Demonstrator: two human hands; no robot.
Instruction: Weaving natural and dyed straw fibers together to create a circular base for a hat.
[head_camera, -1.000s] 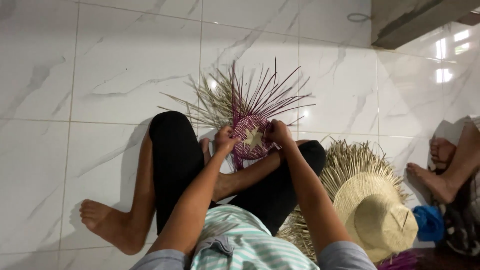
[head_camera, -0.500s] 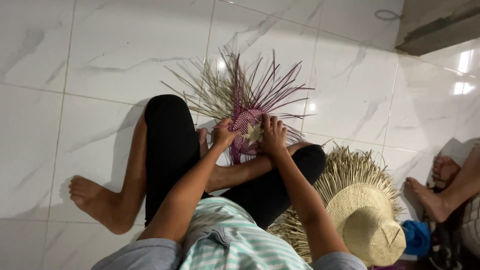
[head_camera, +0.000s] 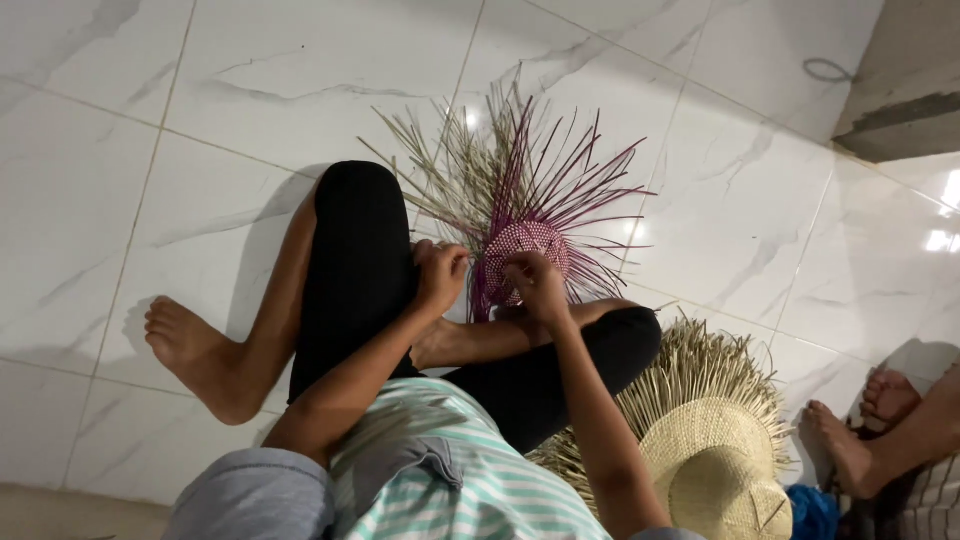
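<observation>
Both hands (head_camera: 440, 280) (head_camera: 535, 285) turned woven piece (head_camera: 525, 250) strands fanning upward

Clearances around the seated weaver on the tiled floor (head_camera: 230, 90).
Bare tile lies open at left and top; loose strands (head_camera: 470, 160) fan ahead of the hands, the raised knee (head_camera: 350, 200) blocks the left, the straw hat (head_camera: 715, 470) and another person's feet (head_camera: 860, 430) crowd the right.

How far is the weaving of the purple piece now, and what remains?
Done: a small woven centre, purple and pale, is formed. In hand: the left hand and right hand hold it at its lower edge. Left: long loose strands stick out unwoven all around. A straw hat beside the knee has a woven crown, with its brim edge also loose.
</observation>
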